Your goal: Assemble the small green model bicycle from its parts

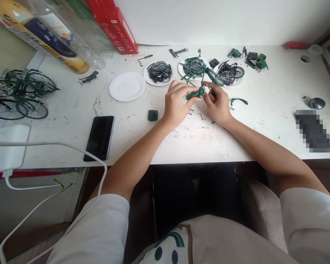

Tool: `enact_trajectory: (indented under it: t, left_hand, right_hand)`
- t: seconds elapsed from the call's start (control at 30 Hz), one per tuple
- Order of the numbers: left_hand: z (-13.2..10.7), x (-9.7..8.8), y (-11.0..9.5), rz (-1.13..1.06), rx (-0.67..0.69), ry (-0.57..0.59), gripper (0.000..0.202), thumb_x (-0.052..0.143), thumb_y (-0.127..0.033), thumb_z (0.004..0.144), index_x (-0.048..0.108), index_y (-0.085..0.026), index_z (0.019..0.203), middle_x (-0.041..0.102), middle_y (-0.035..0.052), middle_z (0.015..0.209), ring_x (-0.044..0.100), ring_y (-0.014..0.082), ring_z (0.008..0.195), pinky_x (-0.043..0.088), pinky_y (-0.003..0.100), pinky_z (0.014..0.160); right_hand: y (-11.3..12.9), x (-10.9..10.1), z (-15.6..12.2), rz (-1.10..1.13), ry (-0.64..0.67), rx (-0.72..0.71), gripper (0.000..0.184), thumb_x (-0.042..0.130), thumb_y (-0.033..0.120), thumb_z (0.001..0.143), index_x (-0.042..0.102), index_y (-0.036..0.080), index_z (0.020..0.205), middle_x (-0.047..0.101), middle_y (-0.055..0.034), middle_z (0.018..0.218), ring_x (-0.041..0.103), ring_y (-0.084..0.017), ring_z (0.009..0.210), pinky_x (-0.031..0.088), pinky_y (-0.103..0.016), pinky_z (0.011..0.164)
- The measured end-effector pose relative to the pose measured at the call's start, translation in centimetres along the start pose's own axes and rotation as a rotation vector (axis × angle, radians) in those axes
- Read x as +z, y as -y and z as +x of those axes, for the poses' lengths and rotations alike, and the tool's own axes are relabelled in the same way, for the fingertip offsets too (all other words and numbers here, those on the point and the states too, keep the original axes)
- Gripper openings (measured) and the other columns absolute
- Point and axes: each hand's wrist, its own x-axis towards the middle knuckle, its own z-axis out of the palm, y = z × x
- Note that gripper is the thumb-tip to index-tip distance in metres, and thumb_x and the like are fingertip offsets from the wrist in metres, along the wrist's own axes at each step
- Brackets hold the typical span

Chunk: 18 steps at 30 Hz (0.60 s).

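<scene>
Above the table, a partly built green model bicycle (200, 90) is held upside-down or tilted, its fork and one wheel pointing away from me. My left hand (178, 101) pinches its rear part, near a green chain guard. Close against the other side is my right hand (217, 102), fingers closed around something small and thin that I cannot make out. Under the hands lie thin metal bits (207, 125). A green curved mudguard-like piece (239, 100) rests right of my right hand, and a small green box-shaped piece (153, 115) sits left of my left wrist.
Paper plates with dark parts (167, 83) and green parts stand behind the hands, beside a bare plate (127, 87). Finished model bicycles (30, 93), a phone (99, 137) and a power bank (9, 146) with a white cable are on the left. Bottles (52, 40) stand at the back left.
</scene>
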Motion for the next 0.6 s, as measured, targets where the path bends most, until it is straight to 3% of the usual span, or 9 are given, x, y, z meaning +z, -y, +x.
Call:
enact_trajectory:
  t: [0.3,0.6]
  left_hand:
    - [0.0,0.0,0.0,-0.037,0.020,-0.016,0.028,0.077,-0.045,0.100,0.080,-0.025,0.118,0.079,0.0065,0.104,0.067,0.0249,0.103,0.060,0.045,0.096]
    - [0.0,0.1,0.0,-0.049,-0.023,0.022,0.027,0.076,-0.045,0.100,0.078,-0.027,0.121,0.077,0.0068,0.104,0.067,0.0267,0.107,0.060,0.047,0.097]
  right_hand:
    - [1.4,-0.3,0.2,-0.039,-0.020,0.062,0.053,0.066,0.061,0.104,0.074,0.017,0.132,0.029,0.0044,0.068,0.046,-0.017,0.066,0.052,-0.037,0.073]
    - [1.8,-0.5,0.2,-0.033,-0.007,0.073,0.048,0.065,0.059,0.104,0.073,0.019,0.130,0.031,0.0043,0.068,0.044,-0.017,0.065,0.049,-0.036,0.071]
